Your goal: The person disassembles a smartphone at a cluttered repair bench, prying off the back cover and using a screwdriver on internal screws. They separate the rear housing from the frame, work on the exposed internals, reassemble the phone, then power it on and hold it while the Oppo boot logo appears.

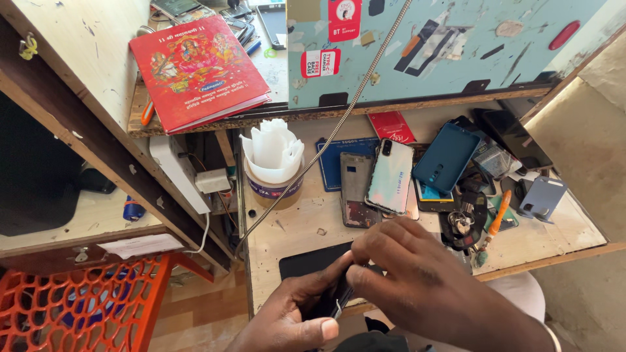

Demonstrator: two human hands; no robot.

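Here, at the bottom centre of the frame, both hands close on a dark phone (339, 293) held on edge just above the near rim of the workbench (293, 228). The left hand (293, 316) cups it from below, thumb laid along the lower side and fingers curled round the back. The right hand (417, 280) comes over the top, fingertips pinching the upper edge where a thin pale strip shows. Most of the phone is hidden by the fingers, so its exact state cannot be told.

It looks light, thin and stiff, with smooth faces that would slip under a loose grip. A glass face would likely be fragile, so the sound hold is on the long edges, not on the flat faces. A black mat (313, 259) lies on the bench just behind the hands.

In the middle of the frame lie a pale phone back (390, 176) over a bare phone frame (355, 189), and a teal case (447, 158) to their right. An orange-handled screwdriver (499, 215) sits right of centre. A cup of white paper (272, 163) stands left of them, a red booklet (199, 68) lies on the shelf at upper left, and an orange plastic chair (78, 306) fills the lower left corner.
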